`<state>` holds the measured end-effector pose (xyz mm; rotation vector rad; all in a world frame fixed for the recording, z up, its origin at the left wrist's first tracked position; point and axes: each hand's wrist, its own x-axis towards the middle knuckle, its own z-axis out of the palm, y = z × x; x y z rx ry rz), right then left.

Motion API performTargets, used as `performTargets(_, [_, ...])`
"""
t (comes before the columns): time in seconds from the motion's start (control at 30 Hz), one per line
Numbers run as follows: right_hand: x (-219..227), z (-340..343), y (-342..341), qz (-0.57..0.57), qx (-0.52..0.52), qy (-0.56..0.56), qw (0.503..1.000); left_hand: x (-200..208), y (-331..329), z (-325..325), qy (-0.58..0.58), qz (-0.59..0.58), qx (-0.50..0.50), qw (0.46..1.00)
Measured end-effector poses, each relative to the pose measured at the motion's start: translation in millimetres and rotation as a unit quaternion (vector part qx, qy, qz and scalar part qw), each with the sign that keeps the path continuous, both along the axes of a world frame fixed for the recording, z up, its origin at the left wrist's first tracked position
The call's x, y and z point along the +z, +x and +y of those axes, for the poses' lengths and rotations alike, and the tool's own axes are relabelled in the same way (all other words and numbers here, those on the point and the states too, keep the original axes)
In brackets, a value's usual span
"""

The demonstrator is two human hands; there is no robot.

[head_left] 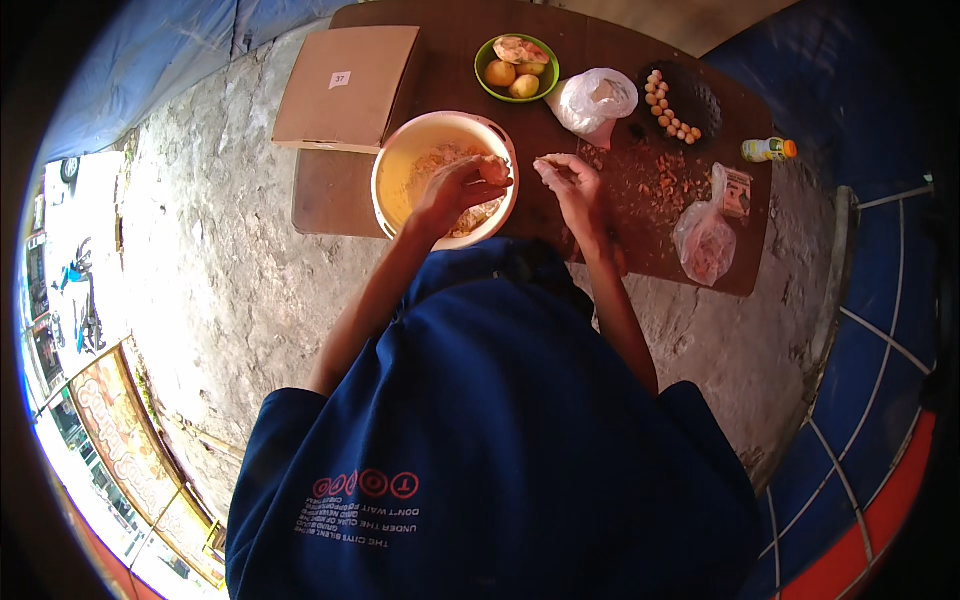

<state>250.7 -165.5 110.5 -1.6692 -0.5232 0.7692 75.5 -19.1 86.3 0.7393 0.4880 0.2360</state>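
We've got our left hand (455,190) over the big cream bowl (392,170) on the bench (450,70), fingers curled round a small lump of the crumbly mix (440,160). Right hand (572,185) sits just beside the bowl, fingers pinched together, can't tell on what. Rolled balls (668,108) are lined up further back.

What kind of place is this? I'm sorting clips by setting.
Probably an outdoor street-side food-making spot: a wooden table on rough concrete ground, blue tarp alongside, with a mixing bowl and small dough balls.
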Motion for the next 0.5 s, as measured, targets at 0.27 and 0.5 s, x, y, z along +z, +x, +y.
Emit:
performTargets(0.27, [36, 24, -20, -0.227, 0.113, 0.037, 0.967, 25, 1, -9, -0.019, -0.026, 0.002, 0.999])
performTargets(0.5, [37, 21, -24, -0.269, 0.162, 0.035, 0.949, 27, -3, -14, -0.061, -0.066, 0.019, 0.996])
